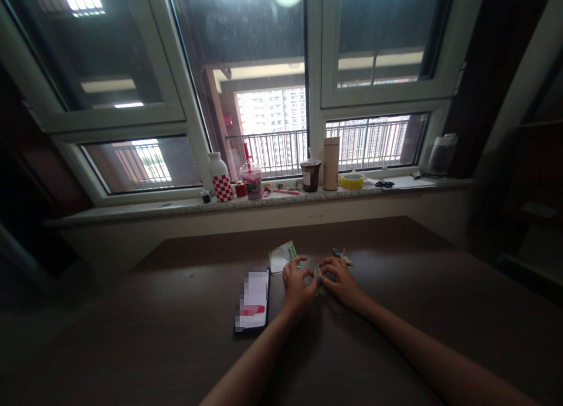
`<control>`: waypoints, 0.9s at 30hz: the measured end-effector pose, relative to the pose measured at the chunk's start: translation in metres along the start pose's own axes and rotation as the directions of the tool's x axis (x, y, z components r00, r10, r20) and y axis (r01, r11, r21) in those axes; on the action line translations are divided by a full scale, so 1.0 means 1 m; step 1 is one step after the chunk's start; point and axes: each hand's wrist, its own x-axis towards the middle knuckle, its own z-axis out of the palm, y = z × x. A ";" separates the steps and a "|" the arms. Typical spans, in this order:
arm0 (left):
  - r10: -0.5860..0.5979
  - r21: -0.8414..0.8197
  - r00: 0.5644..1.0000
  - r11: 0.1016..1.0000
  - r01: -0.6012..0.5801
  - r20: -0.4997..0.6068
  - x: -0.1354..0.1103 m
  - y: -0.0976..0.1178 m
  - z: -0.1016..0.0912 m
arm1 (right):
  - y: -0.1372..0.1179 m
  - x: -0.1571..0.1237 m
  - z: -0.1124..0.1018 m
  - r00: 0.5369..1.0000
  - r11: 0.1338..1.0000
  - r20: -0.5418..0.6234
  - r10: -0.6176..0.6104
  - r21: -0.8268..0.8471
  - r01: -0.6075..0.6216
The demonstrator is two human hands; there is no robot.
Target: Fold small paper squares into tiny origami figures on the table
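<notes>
My left hand and my right hand meet over the table, thumbs and fingers pinched together. Between their fingertips is a small crinkled packet, clear with some yellow-green; its contents are too small to make out. A green and white printed card or leaflet lies just beyond my left hand, which overlaps its right edge. To the left of that hand a phone lies face up with its screen lit. Beyond my right hand sits a small yellow and dark crumpled wrapper.
The brown table reaches to the wall below a window. Along the stone sill stand a red-checked bottle, a pink cup with a straw, a dark drink cup, a beige flask and a yellow tape roll.
</notes>
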 end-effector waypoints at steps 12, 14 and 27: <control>-0.070 -0.024 0.994 0.997 0.068 -0.079 -0.001 -0.004 -0.002 | 0.010 0.004 0.001 0.982 0.999 -0.185 0.044 0.024 -0.040; -0.071 -0.019 0.994 0.997 0.070 -0.085 -0.001 -0.004 -0.002 | 0.010 0.004 0.001 0.979 0.999 -0.199 0.038 0.008 -0.037; -0.065 -0.001 0.994 0.998 0.065 -0.087 -0.001 -0.003 -0.002 | 0.003 0.000 0.000 0.995 0.997 -0.097 0.013 -0.078 -0.020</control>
